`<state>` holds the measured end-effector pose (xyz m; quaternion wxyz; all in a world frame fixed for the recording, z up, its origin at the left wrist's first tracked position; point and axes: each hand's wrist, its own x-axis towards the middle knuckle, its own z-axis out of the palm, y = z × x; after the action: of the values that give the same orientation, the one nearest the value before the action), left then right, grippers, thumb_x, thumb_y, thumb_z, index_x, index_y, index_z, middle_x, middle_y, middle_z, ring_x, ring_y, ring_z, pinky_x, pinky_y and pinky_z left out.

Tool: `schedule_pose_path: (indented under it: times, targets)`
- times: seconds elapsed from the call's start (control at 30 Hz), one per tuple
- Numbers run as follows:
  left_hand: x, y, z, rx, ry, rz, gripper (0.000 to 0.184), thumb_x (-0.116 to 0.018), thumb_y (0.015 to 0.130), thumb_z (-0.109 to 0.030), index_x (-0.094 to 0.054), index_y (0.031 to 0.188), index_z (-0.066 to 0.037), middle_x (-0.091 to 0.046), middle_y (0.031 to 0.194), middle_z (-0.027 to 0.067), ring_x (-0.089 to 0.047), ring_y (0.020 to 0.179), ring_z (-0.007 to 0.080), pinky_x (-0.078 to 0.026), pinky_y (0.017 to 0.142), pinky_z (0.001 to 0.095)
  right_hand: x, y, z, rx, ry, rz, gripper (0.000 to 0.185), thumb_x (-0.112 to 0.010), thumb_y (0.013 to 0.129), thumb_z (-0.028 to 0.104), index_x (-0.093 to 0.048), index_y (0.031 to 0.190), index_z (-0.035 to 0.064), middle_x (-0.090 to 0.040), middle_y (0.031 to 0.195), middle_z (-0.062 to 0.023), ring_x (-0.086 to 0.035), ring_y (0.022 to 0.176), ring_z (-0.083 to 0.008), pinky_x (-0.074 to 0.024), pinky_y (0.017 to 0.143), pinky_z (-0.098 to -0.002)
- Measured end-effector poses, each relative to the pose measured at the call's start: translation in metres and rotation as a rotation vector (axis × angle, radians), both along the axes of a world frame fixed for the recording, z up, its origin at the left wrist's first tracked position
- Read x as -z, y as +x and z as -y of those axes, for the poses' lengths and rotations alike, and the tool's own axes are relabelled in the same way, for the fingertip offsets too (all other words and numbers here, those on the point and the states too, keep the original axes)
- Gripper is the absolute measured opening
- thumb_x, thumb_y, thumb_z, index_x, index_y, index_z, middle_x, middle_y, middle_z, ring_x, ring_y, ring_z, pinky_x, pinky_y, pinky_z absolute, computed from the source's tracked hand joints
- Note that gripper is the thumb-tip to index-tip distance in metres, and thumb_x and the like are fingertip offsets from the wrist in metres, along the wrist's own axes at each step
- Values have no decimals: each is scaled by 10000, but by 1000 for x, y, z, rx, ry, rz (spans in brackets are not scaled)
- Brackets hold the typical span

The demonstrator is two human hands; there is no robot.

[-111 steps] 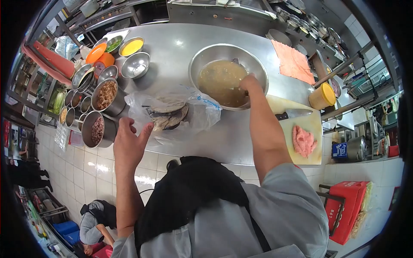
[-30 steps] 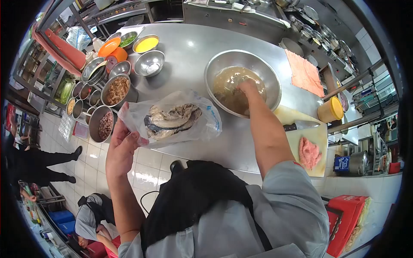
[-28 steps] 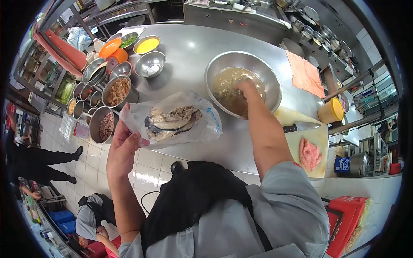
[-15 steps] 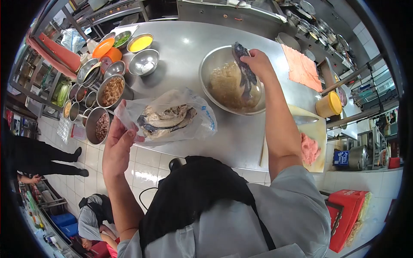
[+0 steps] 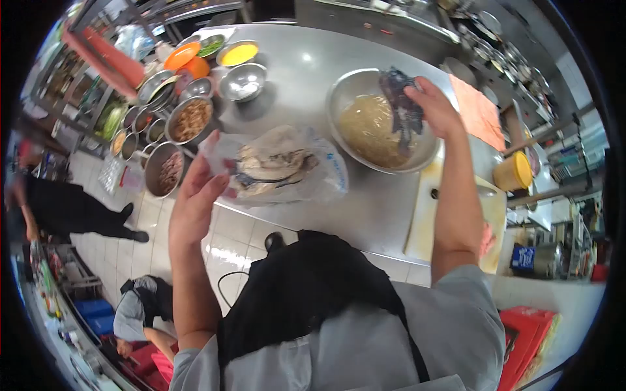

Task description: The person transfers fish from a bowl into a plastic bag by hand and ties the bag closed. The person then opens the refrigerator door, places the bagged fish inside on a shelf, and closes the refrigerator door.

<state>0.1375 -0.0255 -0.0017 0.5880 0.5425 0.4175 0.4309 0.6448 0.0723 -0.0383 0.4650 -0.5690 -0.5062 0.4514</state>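
At your far left, a round silver metal pot of small pink-brown bits (image 5: 152,177) sits just beside your left hand (image 5: 197,181), so bumping it looks easy. A deep silver metal pot of brown shreds (image 5: 178,131) stands just behind it. Your left fingers are pinched on the left edge of a thin, see-through plastic bag (image 5: 331,184), which lies on the shiny silver metal counter (image 5: 287,104). Inside are soft-looking pale pieces with dark skin (image 5: 277,164). The bag should be light and floppy, so its edge is the best place to hold. Behind it sits a small, round silver metal bowl (image 5: 242,83). To the right is a big, round silver metal bowl (image 5: 338,107) with cloudy tan water (image 5: 368,133) in it. A long, dark, wet-looking floppy piece (image 5: 399,98) hangs over its right side; I can't tell if the low end touches the water. It's likely soft and slippery and could tear, so take its thick top part gently. Your right hand (image 5: 435,107) has its fingers clamped there. The big bowl's rim stands between this piece and the bag. Your right arm partly hides a shiny knife (image 5: 486,191) on a flat cream cutting board (image 5: 422,215). Past that are a flat orange cloth (image 5: 479,112) and a round yellow tub (image 5: 513,172).
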Motion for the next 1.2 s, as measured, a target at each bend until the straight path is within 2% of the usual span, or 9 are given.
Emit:
schedule_pose_path:
  times: [0.1, 0.27, 0.4, 0.57, 0.67, 0.83, 0.93, 1.03, 1.2]
  targets:
    - [-2, -1, -7, -11, -11, 14, 762, -621, 979, -182, -298, 1665, -107, -522, 1484, 102, -598, 1146, 165, -540, 892, 324, -50, -23, -4, -239, 41, -29, 590, -692, 1028, 271, -477, 1483, -37, -658, 1269, -81, -597, 1163, -136, -469, 1042, -299]
    - [-11, 12, -19, 21, -12, 135, 805, -654, 965, -264, -291, 1665, -102, -446, 1578, 70, -590, 1205, 170, -558, 928, 352, -108, -116, -20, -575, 142, 424, 479, -670, 1040, 251, -543, 1435, 13, -642, 1297, -20, -555, 1220, -97, -441, 1076, -297]
    - [-15, 13, -29, 68, -39, 191, 848, -662, 965, -313, -249, 1671, -87, -445, 1577, 43, -641, 1161, 182, -583, 913, 384, -84, -201, -65, -926, -308, 261, 464, -637, 1049, 265, -541, 1474, 106, -627, 1353, -18, -548, 1262, -154, -457, 1049, -317]
    - [-19, 8, -30, 68, -90, 207, 858, -685, 960, -324, -254, 1668, -100, -481, 1528, 38, -695, 1042, 189, -604, 881, 388, -50, -281, -73, -989, -243, 628, 537, -671, 1015, 359, -533, 1470, 110, -615, 1444, -113, -579, 1332, -283, -502, 1014, -517]
    - [-18, 4, -31, 94, -90, 214, 830, -663, 985, -342, -255, 1670, -112, -494, 1519, 34, -689, 1057, 189, -600, 890, 398, -47, -291, -82, -889, 229, 944, 336, -604, 1036, 238, -587, 1323, 64, -700, 1254, -196, -690, 1166, -333, -534, 956, -448]
    - [-16, -4, -32, 66, -68, 257, 846, -657, 984, -371, -242, 1675, -110, -448, 1565, 52, -672, 1123, 220, -581, 937, 425, -22, -316, -10, -682, 262, 839, 282, -586, 996, 159, -606, 1243, 26, -703, 1188, -214, -696, 1094, -414, -557, 911, -484]
    - [-16, -7, -21, -24, -62, 270, 861, -666, 970, -399, -261, 1667, -96, -418, 1599, 63, -661, 1145, 255, -571, 950, 436, 23, -302, 29, -857, 247, 1039, 303, -671, 939, 156, -643, 1215, 36, -643, 1296, -240, -642, 1206, -392, -549, 965, -498]
    - [-9, -18, -15, -48, -35, 277, 865, -668, 965, -403, -267, 1662, -85, -412, 1603, 74, -662, 1145, 261, -574, 936, 436, 24, -263, 45, -722, 263, 757, 328, -694, 914, 150, -639, 1213, 28, -623, 1328, -196, -610, 1237, -394, -523, 1005, -519]
    - [-4, -29, -15, -57, -47, 412, 814, -643, 1022, -360, -228, 1665, -85, -561, 1419, 126, -734, 913, 258, -603, 878, 398, -9, -213, 45, -42, 537, 1198, 316, -699, 910, 182, -637, 1178, 27, -643, 1233, -162, -608, 1143, -380, -508, 981, -498]
